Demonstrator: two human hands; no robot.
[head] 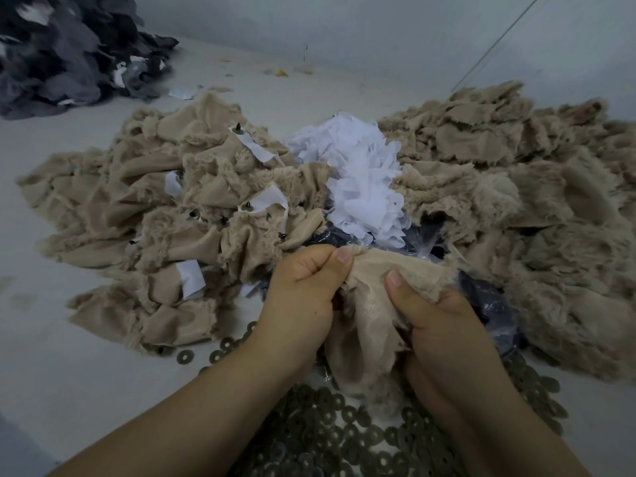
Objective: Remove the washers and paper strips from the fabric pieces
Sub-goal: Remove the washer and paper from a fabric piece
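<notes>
Both hands hold one beige plush fabric piece [371,315] in front of me. My left hand [303,287] pinches its upper left edge between thumb and curled fingers. My right hand [437,325] grips its right side, thumb on top. No washer or paper strip shows on this piece. A heap of beige pieces [165,215] at the left still carries white paper strips [265,201] and dark pointed studs. White paper strips [361,180] are piled in the middle. Loose round washers [327,428] lie spread under my forearms.
Another heap of beige fabric [523,208] fills the right side. A dark grey fabric pile [69,53] sits at the far left corner. A clear plastic bag with dark contents [488,304] lies under the fabric near my right hand. The work surface [51,356] is pale.
</notes>
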